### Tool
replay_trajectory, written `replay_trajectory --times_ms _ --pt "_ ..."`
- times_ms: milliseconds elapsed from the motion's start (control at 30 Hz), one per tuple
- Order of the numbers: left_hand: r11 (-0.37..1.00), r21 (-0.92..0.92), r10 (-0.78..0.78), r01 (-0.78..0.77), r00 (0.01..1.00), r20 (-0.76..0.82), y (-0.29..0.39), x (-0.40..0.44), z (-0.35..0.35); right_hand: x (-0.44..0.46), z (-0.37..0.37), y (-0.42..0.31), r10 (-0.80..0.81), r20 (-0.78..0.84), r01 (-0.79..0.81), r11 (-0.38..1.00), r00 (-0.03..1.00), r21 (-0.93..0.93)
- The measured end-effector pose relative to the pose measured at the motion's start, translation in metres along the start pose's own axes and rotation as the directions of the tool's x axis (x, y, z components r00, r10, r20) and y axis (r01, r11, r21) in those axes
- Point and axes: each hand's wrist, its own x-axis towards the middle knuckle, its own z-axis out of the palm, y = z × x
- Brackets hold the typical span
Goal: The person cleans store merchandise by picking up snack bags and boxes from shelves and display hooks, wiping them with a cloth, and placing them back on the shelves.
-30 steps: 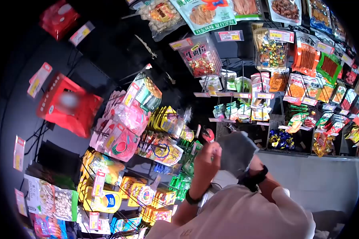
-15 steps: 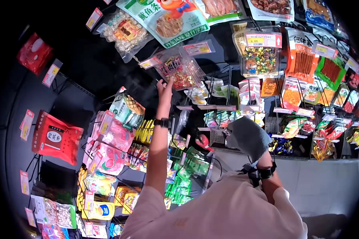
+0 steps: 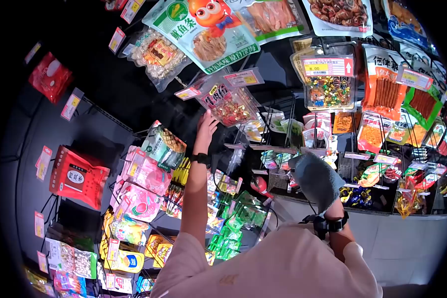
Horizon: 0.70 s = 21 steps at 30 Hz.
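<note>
My left hand point(image 3: 207, 127) is raised with its fingers apart, holding nothing. It is just below and left of a clear bag of wrapped beef candies point(image 3: 235, 110) hanging on the rack; whether a fingertip touches the bag is unclear. A grey-blue cloth or mitt point(image 3: 317, 180) covers my right hand point(image 3: 319, 186), hiding all the fingers. That hand is in front of the lower shelves on the right. Above the candy bag hangs a large green-and-white squid-strip bag point(image 3: 203, 37). A bag of pale wrapped sweets point(image 3: 159, 57) hangs to its left.
Red bags point(image 3: 79, 177) hang on the left rack. Pink bags point(image 3: 139, 198) and green packets point(image 3: 227, 238) fill the lower left racks. Gold-wrapped candies point(image 3: 331, 92) and an orange snack bag point(image 3: 382, 82) hang on the right. Price tags point(image 3: 243, 78) stick out on hooks.
My left hand has moved slightly down from the candy bag's lower edge, and its fingers have spread. My covered right hand is slightly lower and further right. The view has shifted a little.
</note>
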Motion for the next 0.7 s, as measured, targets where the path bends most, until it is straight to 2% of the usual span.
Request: replay_trajectory --times_ms 33,67,100,133,167,233,300,333,367,467,567,633,667,700 --pt "1.000 -0.022 0.005 -0.004 1.000 0.011 -0.002 -0.005 0.000 -0.001 0.005 0.003 0.019 0.025 -0.020 1.000 1.000 0.014" --pt "0.999 -0.037 0.018 -0.016 0.998 0.053 0.000 -0.011 0.000 -0.003 0.017 0.004 0.162 -0.041 -0.137 0.925 0.986 0.354" --pt "0.999 -0.039 0.013 -0.011 0.999 0.046 -0.003 -0.019 0.002 -0.009 0.023 0.007 0.234 -0.037 -0.183 0.839 0.971 0.512" --pt "0.992 -0.106 0.062 -0.067 0.997 -0.048 -0.009 -0.028 0.005 -0.015 0.028 0.009 0.306 -0.034 -0.210 0.725 0.952 0.656" --pt "0.977 -0.167 0.106 -0.131 0.983 -0.152 -0.015 -0.040 0.008 -0.014 0.018 0.001 0.322 -0.011 -0.238 0.721 0.947 0.651" --pt "0.971 -0.115 0.174 -0.207 0.953 -0.249 -0.023 -0.074 0.017 -0.005 -0.002 -0.008 0.310 0.033 -0.257 0.719 0.950 0.646" --pt "0.970 -0.098 0.182 -0.223 0.931 -0.318 -0.038 -0.107 0.016 0.007 -0.016 -0.013 0.023 -0.037 -0.010 0.954 0.999 0.301" --pt "0.970 -0.102 0.168 -0.219 0.916 -0.363 -0.048 -0.117 0.009 0.003 -0.009 -0.018 0.139 -0.097 -0.098 0.934 0.985 0.343" --pt "0.973 -0.085 0.162 -0.215 0.897 -0.411 -0.056 -0.129 0.000 0.000 -0.010 -0.021 0.180 -0.096 -0.132 0.919 0.979 0.372" --pt "0.963 -0.052 0.193 -0.265 0.809 -0.555 -0.051 -0.157 -0.033 0.000 -0.014 -0.032 0.217 -0.035 -0.184 0.895 0.976 0.407" --pt "0.898 0.276 0.435 -0.341 0.601 -0.671 -0.027 -0.168 -0.077 0.019 -0.013 -0.050 0.158 0.066 -0.172 0.916 0.985 0.362" --pt "0.862 0.339 0.505 -0.376 0.595 -0.625 -0.010 -0.179 -0.101 0.041 -0.003 -0.071 0.022 0.199 -0.062 0.979 0.980 0.196" --pt "0.893 0.249 0.440 -0.376 0.606 -0.662 -0.004 -0.181 -0.105 0.047 0.000 -0.081 -0.170 0.221 0.188 0.980 0.960 -0.062" --pt "0.890 0.233 0.437 -0.392 0.590 -0.679 -0.008 -0.176 -0.117 0.044 0.016 -0.079 -0.261 0.217 0.265 0.964 0.941 0.015"
